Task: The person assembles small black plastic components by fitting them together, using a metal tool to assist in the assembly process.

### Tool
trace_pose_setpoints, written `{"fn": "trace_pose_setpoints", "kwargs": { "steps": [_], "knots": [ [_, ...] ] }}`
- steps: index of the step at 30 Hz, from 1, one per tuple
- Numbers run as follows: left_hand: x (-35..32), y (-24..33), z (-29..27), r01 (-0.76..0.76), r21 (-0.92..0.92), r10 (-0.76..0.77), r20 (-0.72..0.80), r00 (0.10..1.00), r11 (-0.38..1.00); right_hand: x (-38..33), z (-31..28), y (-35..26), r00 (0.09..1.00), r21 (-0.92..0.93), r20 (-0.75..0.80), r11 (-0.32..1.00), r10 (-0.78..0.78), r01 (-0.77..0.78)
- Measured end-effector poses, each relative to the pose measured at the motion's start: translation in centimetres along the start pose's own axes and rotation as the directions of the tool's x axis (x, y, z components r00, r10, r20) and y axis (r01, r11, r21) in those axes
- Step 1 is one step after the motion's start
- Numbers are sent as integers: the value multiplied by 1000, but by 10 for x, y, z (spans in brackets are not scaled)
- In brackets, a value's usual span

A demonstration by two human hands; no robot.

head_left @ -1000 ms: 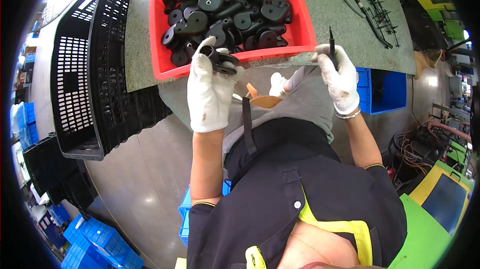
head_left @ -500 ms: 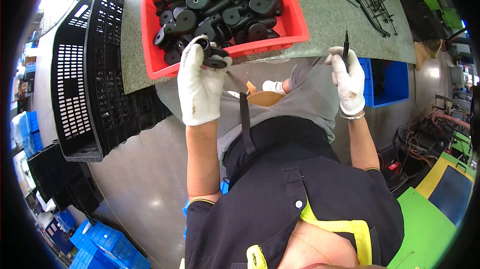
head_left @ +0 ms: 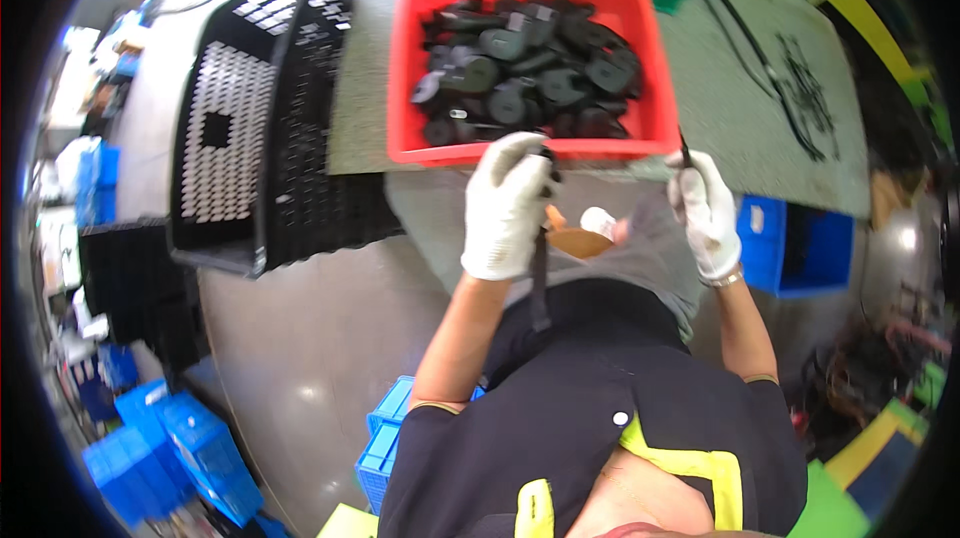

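The left hand (head_left: 503,206) and right hand (head_left: 708,218) have drawn closer together, so tool and part sit nearer each other. The left curls around a black plastic part (head_left: 553,174), mostly hidden; the right pinches a slim black pen-like tool (head_left: 685,150). Beyond, at the tabletop's (head_left: 735,138) near edge, a red bin (head_left: 655,68) holds black castor-like parts (head_left: 510,104).

- From my end, I am holding the gloved left hand (head_left: 505,208) upright, its fingers (head_left: 516,145) curling over toward the right.
- I am holding the gloved right hand (head_left: 706,213) upright too, well apart from it, its digits pinching together.
- The bare left forearm (head_left: 462,338) is slanting up and to the right.
- The bare right forearm (head_left: 748,333) is slanting up and to the left.
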State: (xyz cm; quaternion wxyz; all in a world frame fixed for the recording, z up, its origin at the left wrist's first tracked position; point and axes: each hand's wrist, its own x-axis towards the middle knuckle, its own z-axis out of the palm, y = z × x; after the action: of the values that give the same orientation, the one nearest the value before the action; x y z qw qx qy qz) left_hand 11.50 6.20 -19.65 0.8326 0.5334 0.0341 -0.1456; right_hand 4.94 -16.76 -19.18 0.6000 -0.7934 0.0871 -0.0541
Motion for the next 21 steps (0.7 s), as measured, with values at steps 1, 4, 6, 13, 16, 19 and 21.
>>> {"fn": "trace_pose_setpoints", "kwargs": {
  "steps": [1,4,6,13,16,19,21],
  "knots": [
    [2,-5,-1,12,11,-12,4,1000,1000,5,4,-3,998,-112,22,992,-62,64],
    [2,-3,7,15,-29,-15,-17,1000,999,13,14,-20,983,-262,112,950,-143,168],
    [1,-8,10,-13,-43,12,-17,1000,999,16,26,-11,957,-326,73,900,-279,288],
    [3,-7,10,-11,-56,9,-39,999,998,26,31,-29,946,-148,283,967,-157,205],
    [6,-2,16,15,15,-14,-34,999,1000,27,30,-28,946,-135,296,975,-132,178],
    [12,-3,12,-58,60,62,-61,996,997,36,37,-17,928,-151,276,943,-249,298],
    [12,-1,9,-37,60,42,-76,996,998,42,37,-28,922,-150,315,947,-226,283]
  ]
}}
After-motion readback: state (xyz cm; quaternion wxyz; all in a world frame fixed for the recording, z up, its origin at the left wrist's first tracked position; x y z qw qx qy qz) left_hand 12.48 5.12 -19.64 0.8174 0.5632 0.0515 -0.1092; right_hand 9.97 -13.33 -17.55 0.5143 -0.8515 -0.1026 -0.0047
